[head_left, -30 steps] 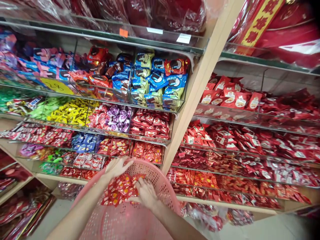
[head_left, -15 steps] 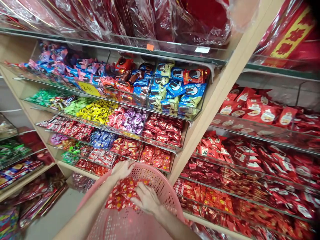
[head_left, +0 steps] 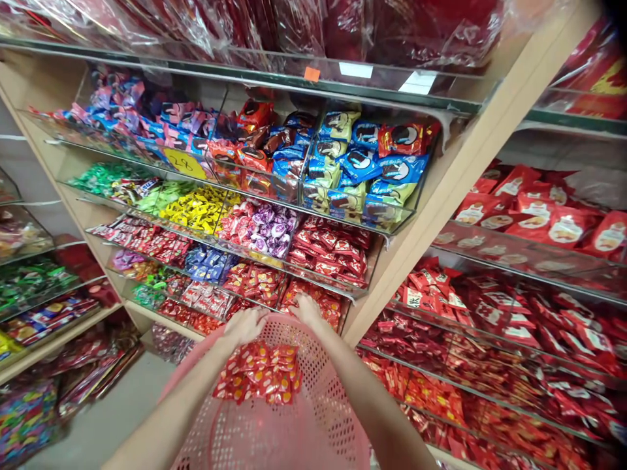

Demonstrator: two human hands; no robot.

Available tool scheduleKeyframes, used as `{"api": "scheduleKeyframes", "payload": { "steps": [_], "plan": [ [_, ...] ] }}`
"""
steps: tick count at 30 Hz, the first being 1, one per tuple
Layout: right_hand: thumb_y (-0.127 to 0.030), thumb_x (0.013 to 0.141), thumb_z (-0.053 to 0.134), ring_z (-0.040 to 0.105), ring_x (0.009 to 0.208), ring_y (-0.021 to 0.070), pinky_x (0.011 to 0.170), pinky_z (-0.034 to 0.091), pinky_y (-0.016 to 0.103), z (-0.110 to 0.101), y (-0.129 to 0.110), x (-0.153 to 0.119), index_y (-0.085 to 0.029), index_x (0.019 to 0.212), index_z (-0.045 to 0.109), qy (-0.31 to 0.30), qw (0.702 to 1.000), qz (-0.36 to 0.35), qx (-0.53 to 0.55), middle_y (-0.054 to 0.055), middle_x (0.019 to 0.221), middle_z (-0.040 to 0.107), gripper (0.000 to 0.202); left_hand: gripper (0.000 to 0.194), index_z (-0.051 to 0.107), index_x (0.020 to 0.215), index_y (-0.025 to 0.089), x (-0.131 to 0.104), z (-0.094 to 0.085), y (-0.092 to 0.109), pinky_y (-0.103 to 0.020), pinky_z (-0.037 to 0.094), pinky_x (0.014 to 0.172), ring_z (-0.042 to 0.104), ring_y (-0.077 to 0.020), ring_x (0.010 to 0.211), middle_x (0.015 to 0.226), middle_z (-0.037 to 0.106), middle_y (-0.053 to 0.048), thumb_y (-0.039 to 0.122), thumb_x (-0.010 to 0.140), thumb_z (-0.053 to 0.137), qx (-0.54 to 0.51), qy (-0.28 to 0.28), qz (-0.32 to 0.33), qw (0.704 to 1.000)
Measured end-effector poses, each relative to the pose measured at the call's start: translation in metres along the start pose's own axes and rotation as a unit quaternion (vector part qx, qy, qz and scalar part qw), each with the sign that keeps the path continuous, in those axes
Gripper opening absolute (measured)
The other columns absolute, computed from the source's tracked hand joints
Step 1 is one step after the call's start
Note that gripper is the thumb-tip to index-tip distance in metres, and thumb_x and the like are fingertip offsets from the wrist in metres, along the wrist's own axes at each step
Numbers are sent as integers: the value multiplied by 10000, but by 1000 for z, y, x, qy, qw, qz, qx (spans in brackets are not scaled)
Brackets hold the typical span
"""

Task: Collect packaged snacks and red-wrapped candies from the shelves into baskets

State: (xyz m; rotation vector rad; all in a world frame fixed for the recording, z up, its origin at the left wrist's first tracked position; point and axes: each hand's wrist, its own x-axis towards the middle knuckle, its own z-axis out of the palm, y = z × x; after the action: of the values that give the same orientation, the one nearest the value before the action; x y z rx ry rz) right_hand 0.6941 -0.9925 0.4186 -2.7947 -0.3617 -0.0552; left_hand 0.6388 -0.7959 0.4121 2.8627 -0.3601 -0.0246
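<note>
A pink perforated plastic basket (head_left: pixel 337 391) is tilted in front of me. Red candy packets (head_left: pixel 267 372) with pale and yellow spots lie in it, toward its far side. My left hand (head_left: pixel 247 324) is closed over the far rim of the basket. Past that rim, my right hand (head_left: pixel 307 311) is in a low shelf bin, touching similar red packets (head_left: pixel 333 307). Its fingers look bent but apart over them; the tips are partly hidden, and no packet shows in its grasp.
Clear-fronted shelf bins (head_left: pixel 357 225) hold wrapped sweets in many colours. A slanting wooden upright (head_left: pixel 416 241) divides them from red packets (head_left: pixel 539 215) on the right. Bagged goods (head_left: pixel 98 372) lie low at the left by the grey floor (head_left: pixel 117 414).
My right hand has left the packets inside the basket and moved up and forward over the rim into the shelf bin. My left hand stays on the rim; the view has shifted slightly.
</note>
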Motion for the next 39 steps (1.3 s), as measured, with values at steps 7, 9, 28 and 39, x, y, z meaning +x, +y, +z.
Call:
{"api": "scheduleKeyframes", "payload": {
  "steps": [7,9,28,39],
  "plan": [
    [-354,731,594,633,753,212,583,391,259,20,-8,16,-201,722,665,-27,999,39,10,81,796,686,169,400,559,1174,294,9,3,-4,-368,456,830,602,-259,1015,1156,633,-49,350,879,295,-4,-12,3,1000],
    [-316,733,581,633,758,215,592,392,263,23,-7,17,-202,710,669,-17,999,39,21,86,796,687,146,397,567,1160,281,12,4,-5,-369,459,821,610,-261,998,1125,647,-62,349,877,298,-7,-17,1,1000],
    [-294,732,504,627,672,171,647,483,272,31,38,11,-155,788,681,118,922,46,365,60,777,695,232,404,568,1157,250,25,16,0,-394,446,871,578,-273,1055,1186,607,-79,365,863,318,-21,-22,-8,1000],
    [-515,685,551,620,583,160,521,477,261,3,30,-11,-158,840,613,139,828,80,537,20,631,639,394,437,542,1210,228,21,10,4,-373,413,915,554,-265,1091,1268,554,-85,396,860,342,-32,-27,-18,999]
  ]
}}
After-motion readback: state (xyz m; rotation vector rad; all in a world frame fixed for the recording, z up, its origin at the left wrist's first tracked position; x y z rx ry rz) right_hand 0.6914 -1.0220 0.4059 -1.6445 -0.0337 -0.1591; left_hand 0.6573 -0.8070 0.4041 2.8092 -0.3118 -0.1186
